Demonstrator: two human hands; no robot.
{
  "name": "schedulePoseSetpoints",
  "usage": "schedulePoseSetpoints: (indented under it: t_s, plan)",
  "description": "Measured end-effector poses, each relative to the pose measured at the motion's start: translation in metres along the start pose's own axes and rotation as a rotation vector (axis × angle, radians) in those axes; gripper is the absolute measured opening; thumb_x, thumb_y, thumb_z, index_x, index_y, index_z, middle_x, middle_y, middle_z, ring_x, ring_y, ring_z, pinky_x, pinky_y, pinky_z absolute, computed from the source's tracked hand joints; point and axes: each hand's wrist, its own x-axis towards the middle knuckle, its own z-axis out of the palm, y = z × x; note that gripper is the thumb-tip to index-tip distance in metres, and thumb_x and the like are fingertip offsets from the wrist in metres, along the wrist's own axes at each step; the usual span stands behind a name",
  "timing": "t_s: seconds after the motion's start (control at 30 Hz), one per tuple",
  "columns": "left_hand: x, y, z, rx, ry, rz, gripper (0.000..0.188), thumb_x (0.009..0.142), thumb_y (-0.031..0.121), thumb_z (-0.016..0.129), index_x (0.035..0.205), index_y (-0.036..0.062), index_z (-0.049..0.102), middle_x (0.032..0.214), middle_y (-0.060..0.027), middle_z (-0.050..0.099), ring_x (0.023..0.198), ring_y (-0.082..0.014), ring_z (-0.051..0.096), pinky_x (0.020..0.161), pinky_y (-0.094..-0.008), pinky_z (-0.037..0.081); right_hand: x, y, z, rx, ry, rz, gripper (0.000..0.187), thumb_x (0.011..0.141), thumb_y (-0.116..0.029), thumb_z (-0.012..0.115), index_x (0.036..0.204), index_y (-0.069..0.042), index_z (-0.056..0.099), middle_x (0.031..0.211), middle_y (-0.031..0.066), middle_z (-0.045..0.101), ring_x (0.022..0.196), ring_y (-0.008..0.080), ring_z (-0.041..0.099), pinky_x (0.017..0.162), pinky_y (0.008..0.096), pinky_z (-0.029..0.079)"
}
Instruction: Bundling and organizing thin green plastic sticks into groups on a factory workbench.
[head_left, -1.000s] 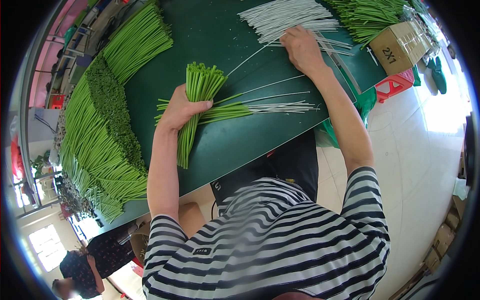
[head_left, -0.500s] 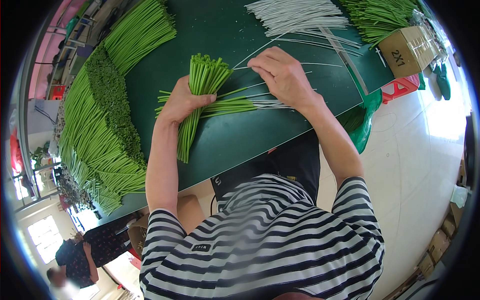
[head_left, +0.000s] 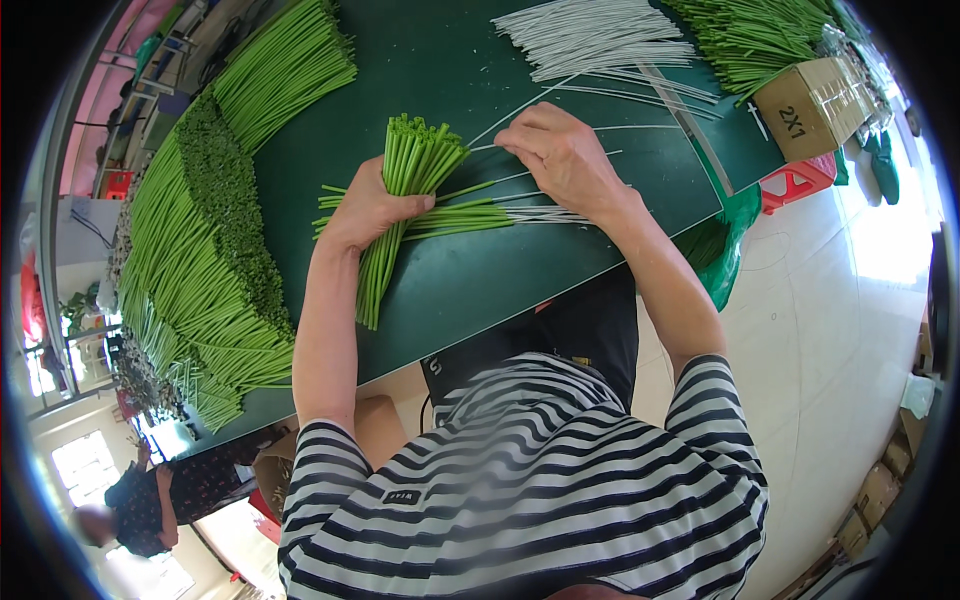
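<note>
My left hand (head_left: 366, 210) is wrapped round a thick bundle of green plastic stems (head_left: 420, 155), which stands tilted over the table with its cut ends up. To the right of the bundle, my right hand (head_left: 568, 160) is closed in a pinch on a thin white wire (head_left: 484, 148). The wire's left end meets the top of the bundle; whether it is inside a stem I cannot tell. Under my hands lie several loose green stems (head_left: 465, 217) with white wires (head_left: 545, 214) sticking out of their right ends.
White wires (head_left: 600, 40) are heaped at the table's far side. Green stems (head_left: 170, 260) pile along the left, more (head_left: 750, 40) at far right beside a cardboard box (head_left: 815, 110). A metal strip (head_left: 700, 145), green bag (head_left: 740, 250) and red stool (head_left: 800, 185) are rightward. Another person (head_left: 140, 510) is at lower left.
My hands keep nearly the same places, left round the bundle and right on the wire. The other person at lower left has shifted slightly leftward.
</note>
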Motion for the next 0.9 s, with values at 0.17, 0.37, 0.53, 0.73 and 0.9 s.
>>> schedulePoseSetpoints:
  t_s: [0.17,0.37,0.53,0.73,0.9]
  plan:
    - [-0.002,0.004,0.002,0.018,-0.006,-0.014,0.047,0.077,0.004,0.086,0.121,-0.0005,0.071,0.107,-0.0046,0.074,0.095,-0.0143,0.068,0.092,-0.0315,0.054,0.003,-0.003,-0.002,0.013,-0.032,-0.01,0.015,0.089,0.001,0.074,0.103,-0.004,0.076,0.097,0.0096,0.071,0.094,0.0307,0.068,0.08,0.0401,0.057]
    - [-0.002,0.007,0.003,0.007,-0.019,-0.036,0.05,0.077,-0.002,0.083,0.125,-0.0042,0.069,0.112,-0.0078,0.076,0.099,-0.0168,0.071,0.097,-0.0324,0.054,0.007,-0.005,0.008,0.163,-0.177,-0.04,0.016,0.089,-0.001,0.076,0.104,-0.003,0.076,0.099,0.0102,0.072,0.098,0.0314,0.068,0.082,0.0406,0.057]
    - [-0.002,0.003,-0.001,0.021,-0.022,-0.018,0.05,0.076,-0.001,0.083,0.125,-0.0044,0.069,0.113,-0.0082,0.076,0.099,-0.0164,0.071,0.096,-0.0321,0.055,0.004,-0.002,-0.005,-0.069,-0.171,0.003,0.017,0.089,-0.008,0.077,0.106,-0.004,0.076,0.105,0.0094,0.075,0.102,0.029,0.069,0.091,0.0402,0.052]
    - [-0.001,0.003,0.001,0.045,-0.027,-0.018,0.048,0.077,0.003,0.086,0.123,-0.0017,0.07,0.106,-0.004,0.075,0.093,-0.0135,0.067,0.087,-0.0297,0.054,-0.004,0.008,-0.016,-0.058,-0.102,-0.006,0.007,0.088,-0.007,0.072,0.093,-0.004,0.078,0.093,0.0097,0.073,0.097,0.031,0.068,0.085,0.0423,0.053]
    - [0.0,-0.002,-0.001,0.033,-0.051,-0.004,0.05,0.078,0.001,0.085,0.126,-0.0015,0.071,0.108,-0.0044,0.075,0.093,-0.0141,0.068,0.088,-0.0304,0.055,0.01,-0.011,0.012,0.041,-0.196,-0.046,0.012,0.089,-0.002,0.074,0.102,-0.001,0.075,0.096,0.0126,0.071,0.097,0.034,0.068,0.081,0.0418,0.057]
